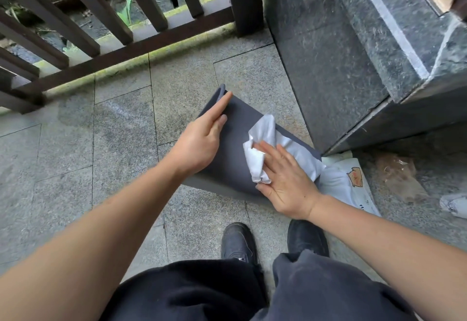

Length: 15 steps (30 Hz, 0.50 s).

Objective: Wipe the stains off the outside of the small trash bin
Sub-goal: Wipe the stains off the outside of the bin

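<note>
- the small trash bin (pixel 228 159) is dark grey and lies tipped over on its side on the grey stone floor (pixel 121 128), just ahead of my feet, its rimmed end pointing away from me toward the railing.
- my left hand (pixel 199 141) rests flat on the upper side of the bin, fingers straight and stretched toward the rim; it steadies the bin without curling round anything.
- my right hand (pixel 283 179) lies palm down on a crumpled white wipe (pixel 260 154), fingers straight and spread, pressing the wipe against the bin's outer wall.
- the wipe is bunched up, part of it sticking out past my fingertips toward the far end of the bin.
- a pale blue-white bag (pixel 303 154) shows at the near right end of the bin, just beside my right hand; i cannot tell whether it is the bin's liner or lies apart from it.
- a white packet with a small cartoon animal printed on it (pixel 353 179) lies on the floor right of the bin, touching or nearly touching that pale bag.
- a dark polished stone pillar (pixel 341 55) stands to the right, its base near the bin.
- a dark brown wooden railing (pixel 101 43) runs across the top left, with greenery beyond it.
- a brownish stain (pixel 396 174) marks the floor at the far right, and something white (pixel 454 204) lies at the frame edge.
- my black shoes (pixel 238 242) and dark trousers (pixel 202 293) fill the bottom of the view.
</note>
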Each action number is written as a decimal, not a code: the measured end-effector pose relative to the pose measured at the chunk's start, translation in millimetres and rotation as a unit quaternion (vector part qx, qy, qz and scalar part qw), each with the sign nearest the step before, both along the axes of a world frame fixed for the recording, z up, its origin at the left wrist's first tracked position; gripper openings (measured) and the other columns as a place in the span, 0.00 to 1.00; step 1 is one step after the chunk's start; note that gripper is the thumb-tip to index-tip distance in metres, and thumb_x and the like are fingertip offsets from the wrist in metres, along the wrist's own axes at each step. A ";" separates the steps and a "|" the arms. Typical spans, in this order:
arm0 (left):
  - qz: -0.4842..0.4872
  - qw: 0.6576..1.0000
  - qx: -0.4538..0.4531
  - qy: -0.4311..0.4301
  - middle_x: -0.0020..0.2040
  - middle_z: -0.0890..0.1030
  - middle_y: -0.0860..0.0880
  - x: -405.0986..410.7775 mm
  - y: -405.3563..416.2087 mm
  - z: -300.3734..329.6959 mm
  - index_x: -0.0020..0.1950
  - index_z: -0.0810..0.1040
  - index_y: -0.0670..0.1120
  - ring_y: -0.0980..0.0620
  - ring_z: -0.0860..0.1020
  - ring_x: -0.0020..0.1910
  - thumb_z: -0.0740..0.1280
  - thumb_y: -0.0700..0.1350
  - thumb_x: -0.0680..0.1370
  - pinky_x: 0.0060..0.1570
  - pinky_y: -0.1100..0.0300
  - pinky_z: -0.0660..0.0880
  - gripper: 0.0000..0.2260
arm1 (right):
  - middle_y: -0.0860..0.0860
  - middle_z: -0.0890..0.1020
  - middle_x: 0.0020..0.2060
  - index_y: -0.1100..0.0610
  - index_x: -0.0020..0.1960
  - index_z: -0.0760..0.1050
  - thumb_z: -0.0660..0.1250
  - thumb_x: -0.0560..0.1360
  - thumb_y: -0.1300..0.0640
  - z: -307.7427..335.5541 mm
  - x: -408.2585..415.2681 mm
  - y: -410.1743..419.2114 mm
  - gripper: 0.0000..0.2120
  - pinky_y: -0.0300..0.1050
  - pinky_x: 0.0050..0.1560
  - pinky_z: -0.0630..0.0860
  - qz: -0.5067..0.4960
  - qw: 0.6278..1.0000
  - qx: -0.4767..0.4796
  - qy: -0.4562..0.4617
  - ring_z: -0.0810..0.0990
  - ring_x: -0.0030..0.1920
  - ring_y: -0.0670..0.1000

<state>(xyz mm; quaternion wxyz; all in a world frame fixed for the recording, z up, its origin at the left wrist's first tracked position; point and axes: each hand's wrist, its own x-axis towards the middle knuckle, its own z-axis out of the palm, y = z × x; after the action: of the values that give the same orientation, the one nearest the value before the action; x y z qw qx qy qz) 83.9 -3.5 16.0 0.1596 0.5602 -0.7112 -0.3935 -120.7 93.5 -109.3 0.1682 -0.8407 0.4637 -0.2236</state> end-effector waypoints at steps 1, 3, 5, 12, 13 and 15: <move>0.004 1.000 0.003 0.003 0.75 0.63 0.65 3.1 4.7 -0.1 0.77 0.61 0.66 0.67 0.59 0.73 0.56 0.50 0.85 0.63 0.79 0.54 0.21 | 0.50 0.56 0.81 0.53 0.79 0.56 0.50 0.83 0.43 -3.7 -1.9 1.4 0.27 0.52 0.81 0.46 0.010 1.000 -0.004 0.015 0.51 0.82 0.52; 0.009 1.000 0.005 0.006 0.74 0.63 0.65 5.8 9.9 -0.6 0.77 0.60 0.67 0.68 0.59 0.73 0.56 0.50 0.85 0.62 0.80 0.54 0.22 | 0.52 0.59 0.80 0.55 0.78 0.59 0.49 0.83 0.43 -9.1 -7.3 2.0 0.28 0.55 0.80 0.49 0.024 0.999 -0.005 0.038 0.52 0.82 0.53; 0.015 1.000 0.003 0.005 0.74 0.63 0.66 6.4 10.1 -0.4 0.77 0.60 0.66 0.67 0.59 0.73 0.56 0.51 0.84 0.61 0.81 0.54 0.22 | 0.52 0.60 0.79 0.56 0.78 0.59 0.48 0.83 0.42 -12.2 -13.1 1.4 0.28 0.55 0.80 0.49 0.027 0.999 -0.005 0.046 0.52 0.82 0.53; 0.011 0.999 0.026 0.035 0.77 0.61 0.64 6.1 6.5 0.2 0.78 0.62 0.61 0.69 0.57 0.74 0.57 0.46 0.85 0.68 0.75 0.53 0.22 | 0.52 0.59 0.78 0.50 0.82 0.48 0.44 0.84 0.43 -20.1 -48.5 9.6 0.28 0.49 0.81 0.44 0.011 0.999 0.039 0.036 0.52 0.81 0.52; 0.017 0.998 0.033 0.049 0.78 0.60 0.62 6.5 3.9 0.2 0.79 0.62 0.59 0.68 0.56 0.75 0.57 0.44 0.85 0.71 0.72 0.52 0.22 | 0.51 0.58 0.79 0.49 0.82 0.45 0.44 0.84 0.43 -22.5 -53.5 8.3 0.28 0.49 0.81 0.44 0.008 0.998 0.045 0.033 0.50 0.82 0.50; 0.017 0.997 0.041 0.067 0.79 0.59 0.59 4.3 -2.2 -0.4 0.79 0.61 0.56 0.66 0.54 0.76 0.57 0.43 0.85 0.73 0.69 0.50 0.22 | 0.47 0.54 0.81 0.48 0.82 0.42 0.43 0.84 0.43 -27.4 -60.2 4.0 0.28 0.49 0.81 0.44 0.004 0.998 0.050 0.025 0.49 0.82 0.48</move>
<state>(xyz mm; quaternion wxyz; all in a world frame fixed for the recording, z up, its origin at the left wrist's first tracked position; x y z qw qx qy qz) 88.2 -5.7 15.6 0.1908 0.5510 -0.6724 -0.4559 -180.9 97.5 -136.7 0.1995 -0.8383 0.4749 -0.1787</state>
